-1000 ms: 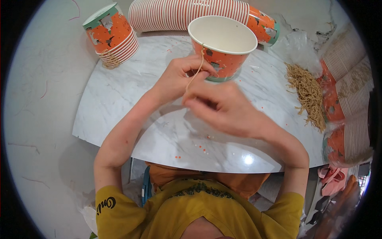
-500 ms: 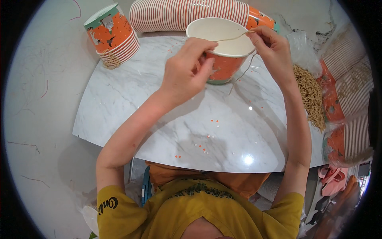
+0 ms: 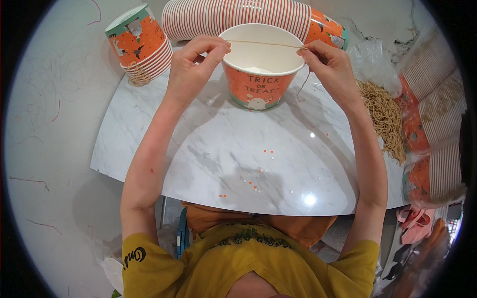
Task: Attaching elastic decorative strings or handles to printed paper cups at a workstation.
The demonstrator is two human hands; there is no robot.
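orange tub (image 3: 259, 83) has turned, printed ghost (image 3: 258, 103) now facing me! it sits between my left hand (image 3: 193, 70) and right hand (image 3: 332, 68), both pinching taut cord (image 3: 266, 44).

Had clear passage over the near tabletop (image 3: 223, 144); was barred ahead by the bucket (image 3: 261, 87) and the string (image 3: 263, 43) across its mouth, beyond by the lying cup stack (image 3: 238, 17), rightward by the twine heap (image 3: 383, 119).

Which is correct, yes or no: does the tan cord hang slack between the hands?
No, the tan cord stretches nearly straight from left hand to right hand.
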